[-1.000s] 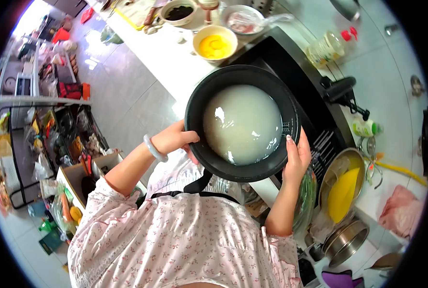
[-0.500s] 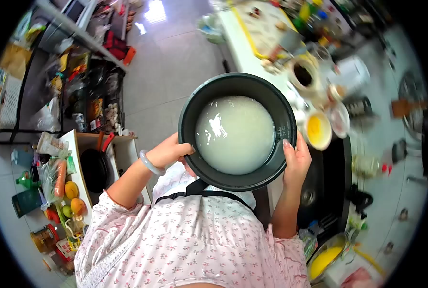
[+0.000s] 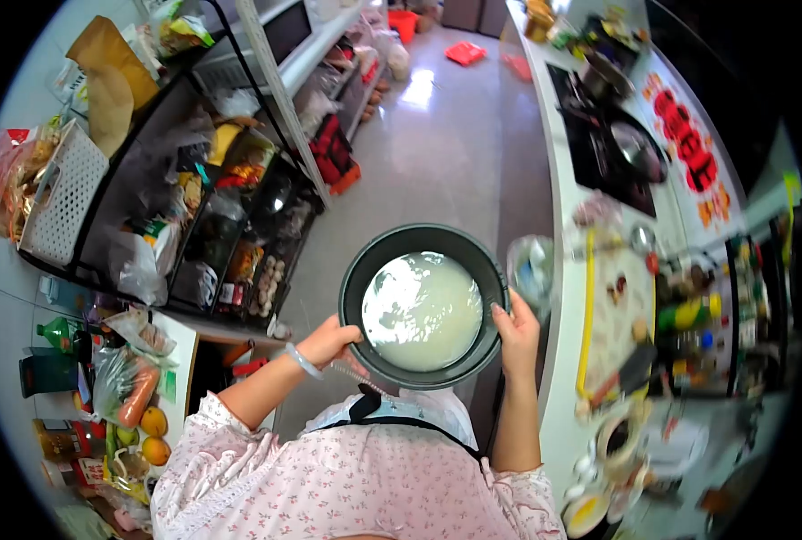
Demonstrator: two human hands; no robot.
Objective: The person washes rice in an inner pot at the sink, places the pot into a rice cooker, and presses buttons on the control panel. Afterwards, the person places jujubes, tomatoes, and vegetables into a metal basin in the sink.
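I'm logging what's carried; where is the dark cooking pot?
Near the head view's centre, the dark cooking pot is held between the left hand and right hand, left of the white counter.

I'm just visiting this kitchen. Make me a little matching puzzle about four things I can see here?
1. pot
2. bracelet
3. basket
4. cutting board

A. white, with many small holes
B. edged in yellow, on the counter
C. held between left hand and right hand
D. around the left wrist

Pairs: 1-C, 2-D, 3-A, 4-B
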